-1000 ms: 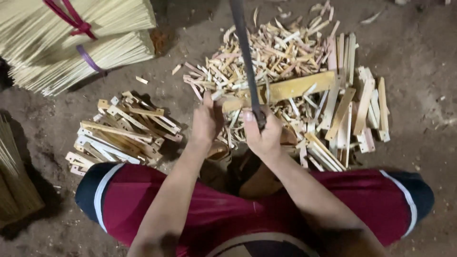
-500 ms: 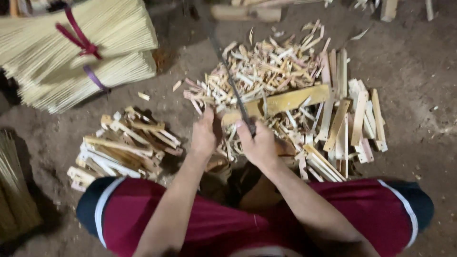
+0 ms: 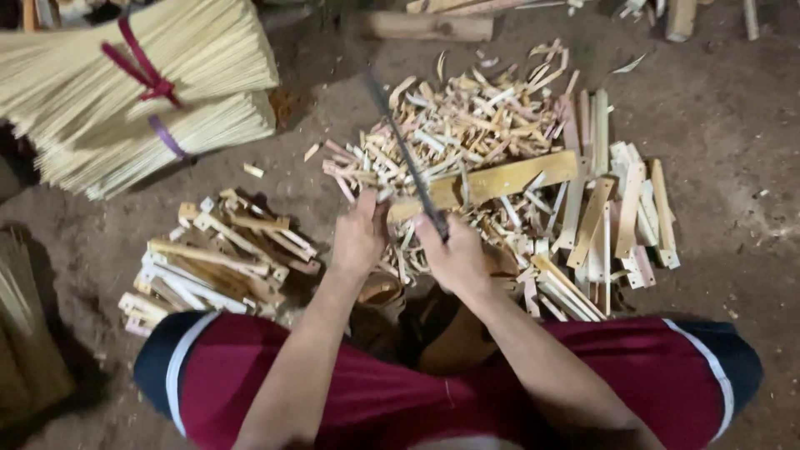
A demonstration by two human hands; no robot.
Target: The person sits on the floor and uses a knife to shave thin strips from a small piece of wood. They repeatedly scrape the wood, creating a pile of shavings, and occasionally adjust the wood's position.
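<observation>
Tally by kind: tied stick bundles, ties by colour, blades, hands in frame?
Tied stick bundles: 2
Red ties: 1
Purple ties: 1
Blades: 1
Hands: 2, left hand, right hand
Total: 7

Both bare forearms run forward from the bottom of the view, converging just ahead of the knees. Left hand (image 3: 360, 236): knuckles up, fingers curled under, thumb side toward the other hand. Right hand (image 3: 454, 252): closed in a fist-like grip, back of hand uppermost; fingertips hidden, so grip tightness unclear. Hands close together, apparently not touching.
</observation>
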